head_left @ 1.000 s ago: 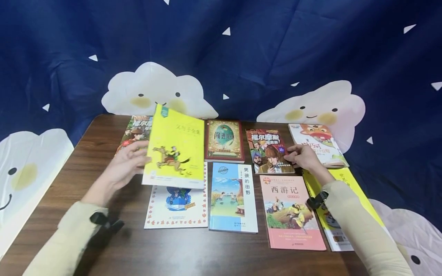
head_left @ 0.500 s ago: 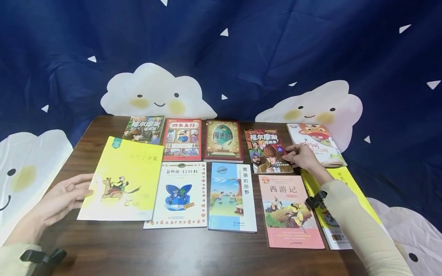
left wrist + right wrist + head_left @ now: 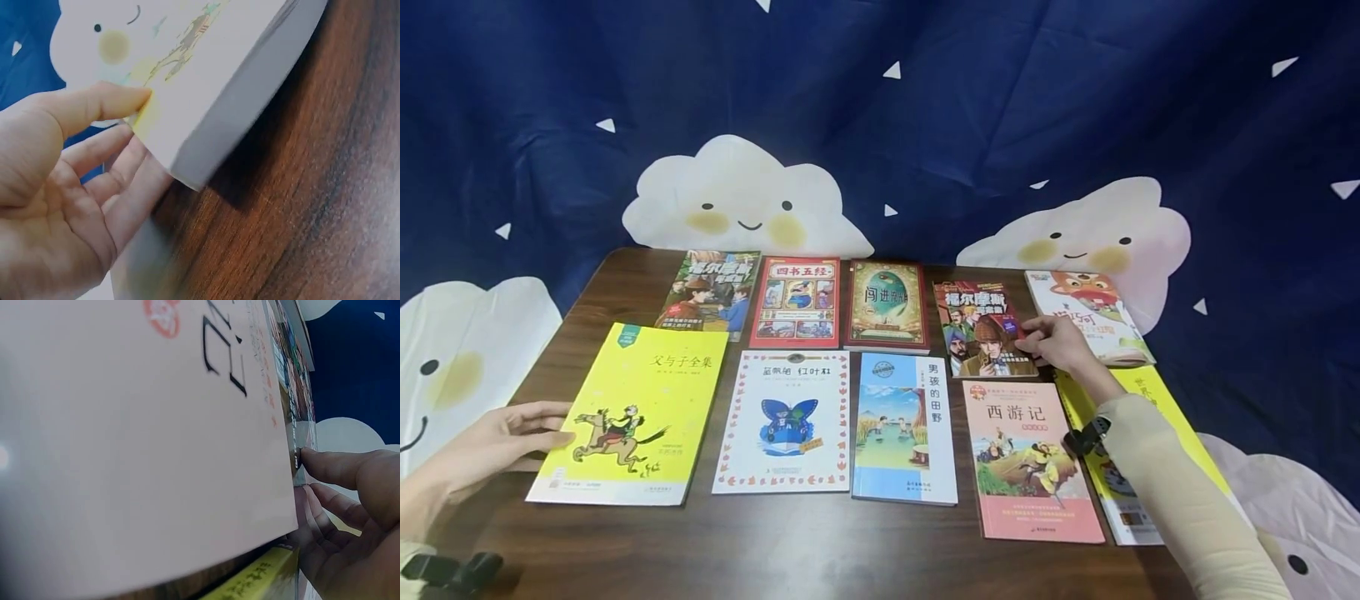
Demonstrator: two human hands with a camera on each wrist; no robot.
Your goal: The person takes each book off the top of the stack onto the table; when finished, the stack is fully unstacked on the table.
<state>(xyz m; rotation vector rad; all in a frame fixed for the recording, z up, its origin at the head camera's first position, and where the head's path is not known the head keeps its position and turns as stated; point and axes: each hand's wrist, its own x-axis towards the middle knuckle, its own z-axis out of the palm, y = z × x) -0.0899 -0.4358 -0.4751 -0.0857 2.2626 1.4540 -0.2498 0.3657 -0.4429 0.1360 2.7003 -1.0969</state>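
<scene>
At the left front of the table, my left hand point(image 3: 497, 446) holds a yellow book point(image 3: 628, 408) with a horse and rider on its cover by the left edge. In the left wrist view the thumb lies on top of the yellow book point(image 3: 206, 94) with the fingers under its edge; a shadow falls on the wood below. My right hand point(image 3: 1063, 346) pinches the lower right edge of a comic-style detective book point(image 3: 988, 329). Beside that thumb in the right wrist view the detective book point(image 3: 299, 406) shows only as a narrow strip past the pink book point(image 3: 137, 462).
Other books lie in two rows: a second detective book point(image 3: 711, 292), a red book point(image 3: 796, 302), a green-gold one point(image 3: 887, 304), a butterfly book point(image 3: 784, 425) and a blue-white one point(image 3: 906, 429). A white book point(image 3: 1086, 312) and another yellow book point(image 3: 1172, 417) lie right. A cloud-print curtain point(image 3: 917, 108) hangs behind.
My left hand has brought the yellow book left and down toward the table's left front, uncovering the red, butterfly and second detective books. The right hand has stayed at its book.
</scene>
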